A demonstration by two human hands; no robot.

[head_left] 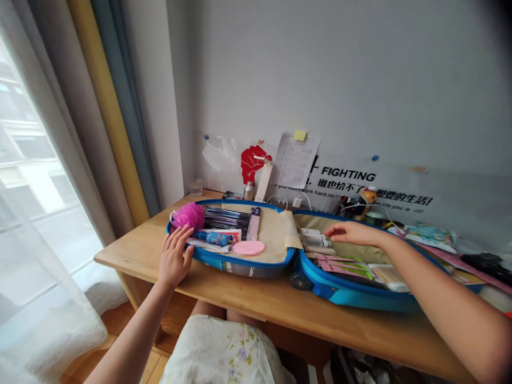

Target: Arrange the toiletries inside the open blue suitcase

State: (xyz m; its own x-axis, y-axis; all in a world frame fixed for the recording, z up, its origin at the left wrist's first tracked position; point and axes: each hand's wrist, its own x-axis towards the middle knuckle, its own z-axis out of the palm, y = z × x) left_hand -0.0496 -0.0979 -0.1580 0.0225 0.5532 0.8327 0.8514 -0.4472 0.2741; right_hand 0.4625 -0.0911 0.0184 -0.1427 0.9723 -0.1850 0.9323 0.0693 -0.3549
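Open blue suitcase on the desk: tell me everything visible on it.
The glossy blue hard-shell suitcase lies open on a light wooden desk, its two halves side by side. It has a dark wheel, a printed outer panel and beige lining. Both halves hold assorted packed items. The person's left hand reaches its near rim.

Head-worn camera looks forward and down from above the worktop [240, 292], facing the wall [320, 80] beyond, close in.
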